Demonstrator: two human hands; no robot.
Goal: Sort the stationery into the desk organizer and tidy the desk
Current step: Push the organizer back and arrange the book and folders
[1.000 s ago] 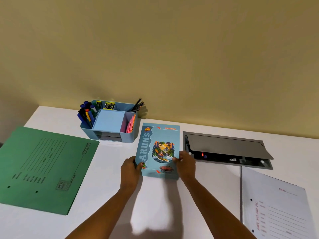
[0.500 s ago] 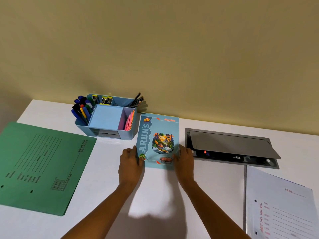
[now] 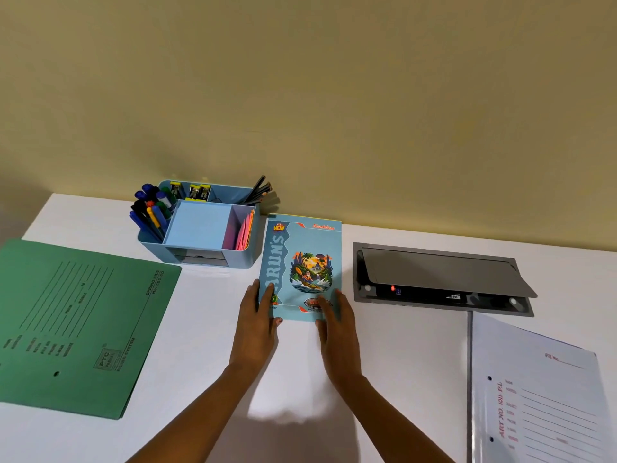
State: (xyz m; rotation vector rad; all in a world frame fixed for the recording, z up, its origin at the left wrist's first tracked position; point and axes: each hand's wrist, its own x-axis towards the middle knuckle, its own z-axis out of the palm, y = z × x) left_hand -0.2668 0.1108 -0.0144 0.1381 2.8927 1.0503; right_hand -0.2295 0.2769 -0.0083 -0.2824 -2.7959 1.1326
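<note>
A light-blue notebook with a colourful cover lies flat on the white desk, just right of the blue desk organizer. My left hand lies on its lower left corner, thumb at the bottom edge. My right hand lies on its lower right corner. The fingers of both hands are stretched along the cover. The organizer holds pens and markers at the left, a blue note pad, pink notes, sharpeners and dark pencils.
A green file folder lies at the left. A white file folder lies at the front right. A grey desk socket box with its lid raised sits in the desk at the right. The wall runs right behind the organizer.
Both hands pushed the notebook away from me toward the wall. It went from tilted up in my grip to lying flat beside the organizer, and my fingers stretched out over it.
</note>
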